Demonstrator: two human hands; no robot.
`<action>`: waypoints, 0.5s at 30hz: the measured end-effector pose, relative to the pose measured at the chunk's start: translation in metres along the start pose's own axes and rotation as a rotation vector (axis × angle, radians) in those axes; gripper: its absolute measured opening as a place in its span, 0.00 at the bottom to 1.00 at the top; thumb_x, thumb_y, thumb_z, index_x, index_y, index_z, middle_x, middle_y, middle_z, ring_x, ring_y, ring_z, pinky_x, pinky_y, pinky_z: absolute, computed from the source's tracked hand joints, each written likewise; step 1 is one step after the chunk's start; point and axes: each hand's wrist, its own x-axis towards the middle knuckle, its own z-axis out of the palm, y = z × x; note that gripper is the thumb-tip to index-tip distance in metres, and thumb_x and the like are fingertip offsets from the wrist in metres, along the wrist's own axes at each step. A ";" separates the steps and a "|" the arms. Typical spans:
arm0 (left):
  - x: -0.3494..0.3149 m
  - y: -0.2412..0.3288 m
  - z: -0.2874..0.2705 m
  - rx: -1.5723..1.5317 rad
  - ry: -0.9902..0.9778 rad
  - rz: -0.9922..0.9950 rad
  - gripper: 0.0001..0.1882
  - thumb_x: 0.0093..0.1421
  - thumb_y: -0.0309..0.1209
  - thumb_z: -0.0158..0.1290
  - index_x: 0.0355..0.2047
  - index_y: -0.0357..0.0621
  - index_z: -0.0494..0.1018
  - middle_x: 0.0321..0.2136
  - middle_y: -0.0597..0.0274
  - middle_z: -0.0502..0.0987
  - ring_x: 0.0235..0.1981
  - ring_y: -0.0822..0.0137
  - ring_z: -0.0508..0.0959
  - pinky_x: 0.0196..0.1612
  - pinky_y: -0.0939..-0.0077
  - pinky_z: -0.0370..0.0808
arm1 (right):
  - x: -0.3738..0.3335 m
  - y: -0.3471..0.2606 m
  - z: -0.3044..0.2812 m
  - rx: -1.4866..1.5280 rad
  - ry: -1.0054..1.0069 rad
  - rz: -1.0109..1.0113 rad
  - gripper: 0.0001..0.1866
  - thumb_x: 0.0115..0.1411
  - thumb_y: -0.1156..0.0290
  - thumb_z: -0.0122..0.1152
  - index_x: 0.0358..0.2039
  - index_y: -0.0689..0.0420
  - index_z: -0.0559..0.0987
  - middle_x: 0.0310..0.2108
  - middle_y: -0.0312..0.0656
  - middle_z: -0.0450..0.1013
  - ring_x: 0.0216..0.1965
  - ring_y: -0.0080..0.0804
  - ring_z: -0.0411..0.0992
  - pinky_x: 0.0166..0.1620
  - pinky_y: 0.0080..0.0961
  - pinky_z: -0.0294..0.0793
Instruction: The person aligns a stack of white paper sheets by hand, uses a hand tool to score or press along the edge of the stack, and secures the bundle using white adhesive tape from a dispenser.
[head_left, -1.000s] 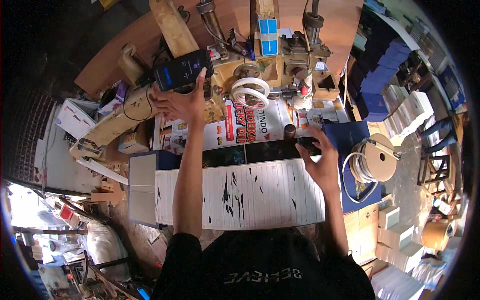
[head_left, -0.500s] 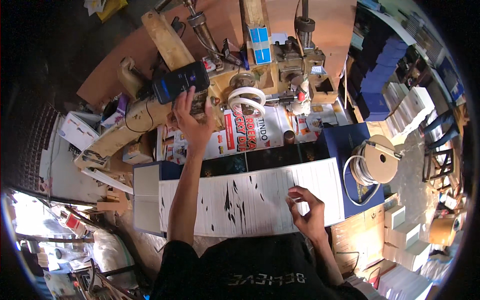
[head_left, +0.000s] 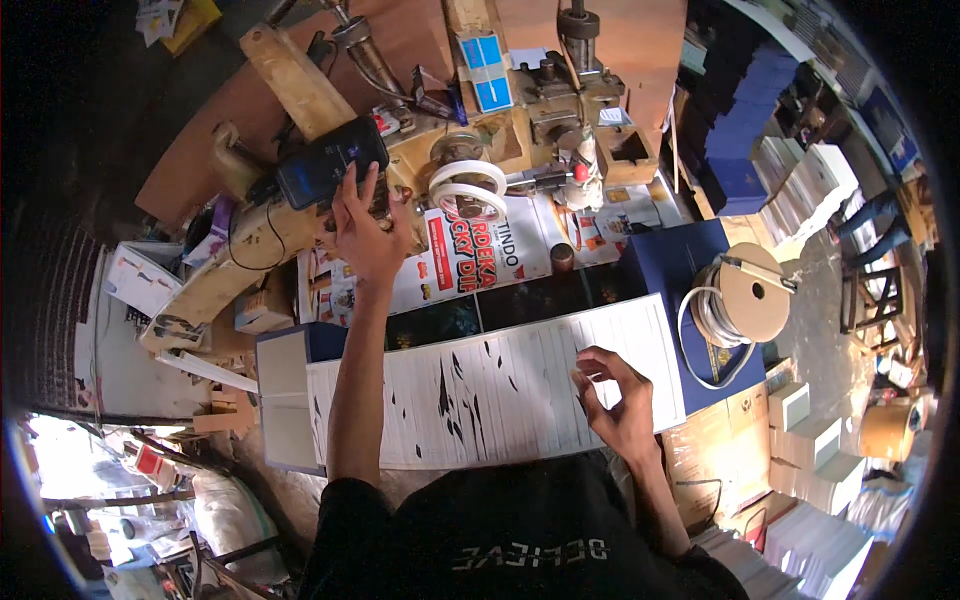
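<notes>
1. We have one view only, from a camera worn on the person's head, looking steeply down over the dark shirt at the bottom edge.
2. Both forearms come in from below; the left hand lies far up the frame, the right hand close under the lens.
3. The white printed sheets sit nearest, the wooden machine farther off at the top.
4. The fisheye bends the bench edges and darkens the rim; with no second view, nothing is shared.
</notes>
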 end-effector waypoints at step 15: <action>-0.004 0.001 -0.001 0.127 0.007 0.066 0.40 0.68 0.36 0.55 0.72 0.33 0.48 0.70 0.54 0.69 0.67 0.41 0.69 0.70 0.50 0.60 | -0.023 0.009 -0.003 0.000 -0.073 0.031 0.17 0.61 0.84 0.67 0.50 0.60 0.80 0.44 0.50 0.83 0.43 0.42 0.85 0.46 0.33 0.84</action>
